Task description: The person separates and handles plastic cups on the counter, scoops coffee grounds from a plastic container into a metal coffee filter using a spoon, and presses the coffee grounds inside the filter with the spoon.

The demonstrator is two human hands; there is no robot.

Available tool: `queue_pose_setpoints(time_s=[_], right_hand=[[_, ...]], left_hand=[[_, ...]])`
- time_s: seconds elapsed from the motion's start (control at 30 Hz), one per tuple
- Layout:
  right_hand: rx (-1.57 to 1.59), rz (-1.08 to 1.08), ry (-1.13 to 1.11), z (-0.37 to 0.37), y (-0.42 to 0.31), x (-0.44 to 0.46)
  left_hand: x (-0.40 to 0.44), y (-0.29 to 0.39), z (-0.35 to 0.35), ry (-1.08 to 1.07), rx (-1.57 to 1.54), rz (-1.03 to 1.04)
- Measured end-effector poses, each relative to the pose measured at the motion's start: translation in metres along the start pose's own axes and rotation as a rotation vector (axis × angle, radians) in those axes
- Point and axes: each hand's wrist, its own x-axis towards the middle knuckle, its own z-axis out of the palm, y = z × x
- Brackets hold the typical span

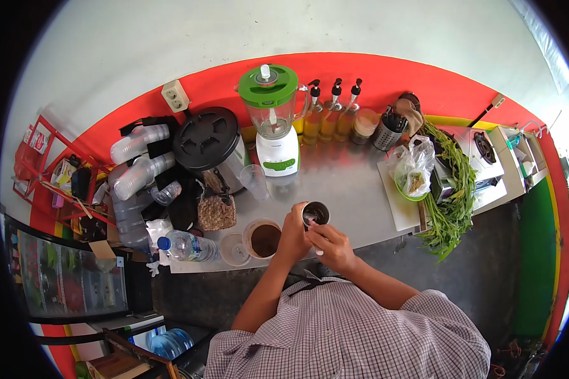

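Observation:
My left hand (293, 236) is wrapped round the side of a metal cup (320, 210), which I hold just over the counter's front edge. The cup's mouth faces up, and its contents are too dark to make out. My right hand (335, 248) is closed at the cup's near rim on a thin white-ended utensil (319, 252); most of it is hidden by my fingers. Left of my left hand stands a tub of brown powder (265, 240), beside a clear plastic container (234, 250). An upright clear plastic cup (254, 181) stands further back.
A blender with a green lid (269, 88) stands at the back, beside several pump bottles (330, 120). Leafy greens (452, 196) hang over the counter's right front edge. At left are a water bottle (189, 246), stacked plastic cups (142, 177) and a black-lidded container (205, 139).

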Motion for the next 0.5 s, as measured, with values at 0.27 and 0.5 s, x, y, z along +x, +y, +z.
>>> queue_pose_setpoints(time_s=[0.27,0.5], right_hand=[[0.172,0.107,-0.09,-0.029,0.017,0.004],[-0.014,-0.006,-0.057,-0.006,0.025,0.005]], left_hand=[[0.029,-0.025,-0.039,-0.442,-0.399,-0.03],[0.054,-0.003,-0.031,-0.424,-0.297,-0.026]])
